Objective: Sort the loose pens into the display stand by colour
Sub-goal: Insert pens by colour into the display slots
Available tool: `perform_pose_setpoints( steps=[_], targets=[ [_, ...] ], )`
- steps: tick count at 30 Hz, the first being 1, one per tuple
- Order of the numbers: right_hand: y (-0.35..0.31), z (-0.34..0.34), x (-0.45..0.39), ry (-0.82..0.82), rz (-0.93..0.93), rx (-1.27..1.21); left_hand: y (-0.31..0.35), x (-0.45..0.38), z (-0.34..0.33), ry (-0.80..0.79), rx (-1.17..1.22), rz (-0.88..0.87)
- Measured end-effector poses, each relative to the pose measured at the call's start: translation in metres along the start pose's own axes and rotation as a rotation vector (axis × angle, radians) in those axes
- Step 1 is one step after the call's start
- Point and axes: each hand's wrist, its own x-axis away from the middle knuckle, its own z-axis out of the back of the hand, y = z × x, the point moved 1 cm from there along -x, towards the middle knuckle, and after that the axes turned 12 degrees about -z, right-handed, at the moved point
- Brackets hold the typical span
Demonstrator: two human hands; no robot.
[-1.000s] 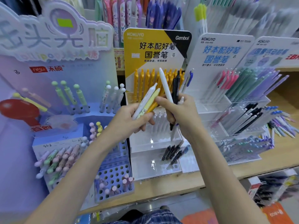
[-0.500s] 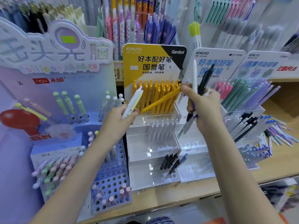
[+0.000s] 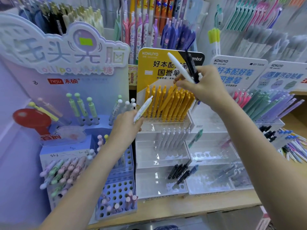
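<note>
Right hand (image 3: 206,90) pinches a white pen (image 3: 180,68) and dark pen (image 3: 191,67), tips up-left. Your left hand (image 3: 126,125) grips a pale pen (image 3: 142,109), nearest the yellow row (image 3: 169,103) at centre frame.

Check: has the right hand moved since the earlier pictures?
Yes. The right hand rose from the white-pen tier to the yellow Kokuyo header card, above the orange pens.

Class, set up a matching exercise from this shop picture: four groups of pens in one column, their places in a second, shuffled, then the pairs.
Things
1. white pen beside a dark pen
2. pale yellow-and-white pen
3. row of orange pens
4. cluster of black pens

Places
A. bottom tier of the clear stand
B. left hand
C. top tier, under the yellow card
D. right hand

Pairs: 1-D, 2-B, 3-C, 4-A
</note>
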Motion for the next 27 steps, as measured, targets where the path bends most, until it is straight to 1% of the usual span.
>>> perform_pose_setpoints(
  steps=[7, 9, 11, 13, 16, 18, 22, 27],
  targets=[
    [-0.004, 0.004, -0.01, -0.137, -0.011, 0.048, 0.001, 0.0, -0.003, 0.038, -0.037, -0.011],
    [-0.005, 0.007, -0.013, -0.181, -0.015, 0.1, 0.001, 0.0, -0.003, 0.039, -0.042, -0.016],
    [-0.004, 0.004, -0.015, -0.231, -0.021, 0.204, 0.001, 0.0, -0.004, 0.053, -0.051, -0.022],
    [-0.001, -0.004, -0.016, -0.213, -0.021, 0.291, 0.002, 0.0, -0.004, 0.063, -0.061, -0.024],
    [0.005, -0.015, -0.02, -0.114, 0.002, 0.39, 0.002, 0.0, -0.005, 0.068, -0.068, -0.027],
    [0.007, -0.019, -0.022, -0.084, 0.006, 0.426, 0.002, 0.0, -0.005, 0.074, -0.065, -0.028],
    [0.002, -0.02, -0.027, -0.113, 0.003, 0.439, 0.003, 0.0, -0.007, 0.09, -0.068, -0.018],
    [-0.001, -0.016, -0.028, -0.216, -0.024, 0.407, 0.002, 0.002, -0.005, 0.085, -0.029, 0.003]
  ],
)
